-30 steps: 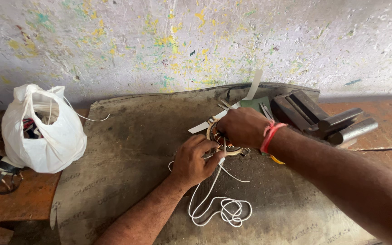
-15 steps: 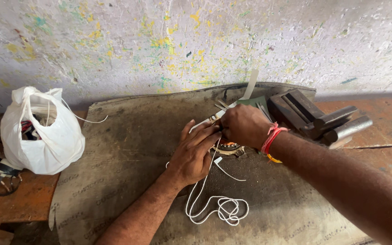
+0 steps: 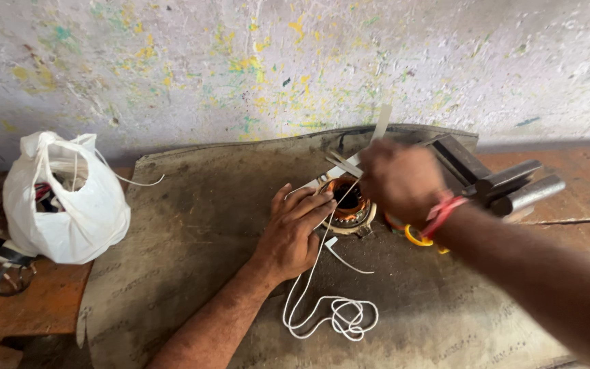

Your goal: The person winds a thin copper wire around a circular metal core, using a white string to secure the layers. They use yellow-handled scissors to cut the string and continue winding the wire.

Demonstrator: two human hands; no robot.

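Observation:
A small motor stator with copper windings lies on a brown board. My left hand rests flat on the board with its fingers against the stator's left side. My right hand, blurred and raised just above and right of the stator, pinches a white cord. The cord runs taut down from that hand past the stator and ends in loose loops on the board. White strips stick up behind the stator.
A white plastic bag with things inside sits at the left on the wooden bench. A dark metal vise lies at the right. A yellow ring lies under my right wrist. A paint-spattered wall stands behind.
My right hand has lifted up and to the right off the stator, pulling the cord taut. The stator's copper winding now shows. My left hand stays against it.

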